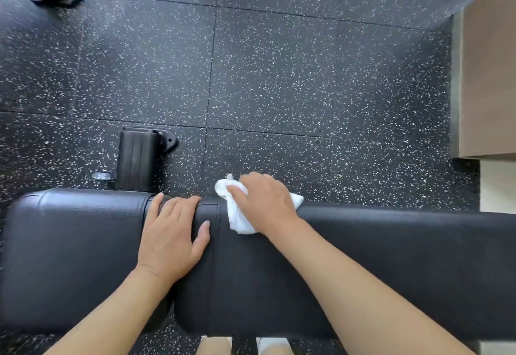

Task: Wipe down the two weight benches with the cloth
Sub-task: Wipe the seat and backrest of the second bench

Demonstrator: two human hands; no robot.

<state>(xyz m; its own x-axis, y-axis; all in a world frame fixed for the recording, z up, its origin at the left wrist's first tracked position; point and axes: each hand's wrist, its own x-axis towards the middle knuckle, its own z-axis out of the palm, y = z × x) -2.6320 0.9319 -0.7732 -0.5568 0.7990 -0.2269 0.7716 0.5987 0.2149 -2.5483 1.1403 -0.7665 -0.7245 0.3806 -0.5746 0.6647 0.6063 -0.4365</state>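
**Cloth at the far edge of the bench**

The right hand (265,201) is pressing a crumpled white cloth (237,212) onto the black padded bench (391,257), at the far edge of the long pad, just right of the gap between the two pads. Its fingers are curling over the cloth and bunching it underneath, with cloth showing on both sides of the hand. The left hand (173,234) is lying flat, fingers straight and spread, bridging the gap between the seat pad (75,243) and the long pad, holding nothing. A black bench foot (139,159) is standing on the speckled rubber floor (279,75) behind the bench. A wooden cabinet (488,75) is sitting at the right.
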